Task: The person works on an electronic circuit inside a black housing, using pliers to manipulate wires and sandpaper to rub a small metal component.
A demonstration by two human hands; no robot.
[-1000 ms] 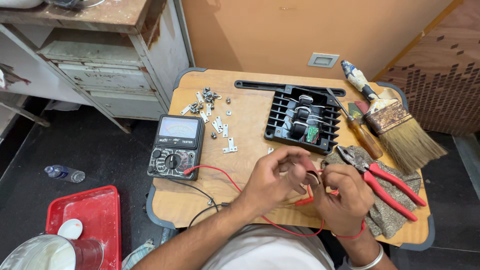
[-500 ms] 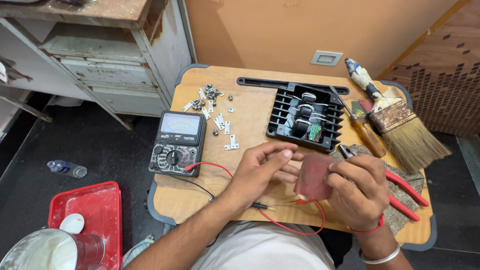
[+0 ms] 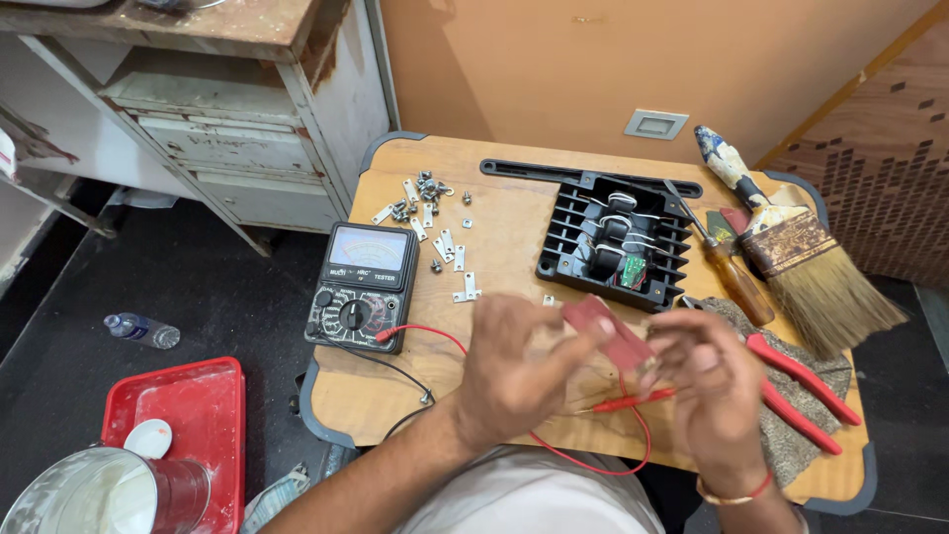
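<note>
Centrally, above the near edge of the bench (image 3: 514, 213), the fingers (image 3: 578, 341) of the left hand (image 3: 514, 381) are closed on one end of a small flat reddish board (image 3: 611, 333), holding it raised and tilted between both hands, clear of the bench surface so that it can be reached from the other side. The right hand (image 3: 717, 391) sits just beside the board's far end; its fingers are blurred, and whether they are clamped on the red probe (image 3: 633, 402) lying below them cannot be told. The board appears thin, rectangular and dull red, with no detail legible. A red lead (image 3: 435, 336) runs from the probe area back to the analogue multimeter (image 3: 361, 287), placed face up to the left where its dial is readable. Beyond the hands rests a black finned housing (image 3: 613, 242) with wound parts inside. Loose screws and brackets (image 3: 430, 213) lie grouped near the meter. A screwdriver (image 3: 727, 267), a paintbrush (image 3: 791, 247) and red-handled pliers (image 3: 801, 386) on a cloth (image 3: 791, 455) lie to the right.
</note>
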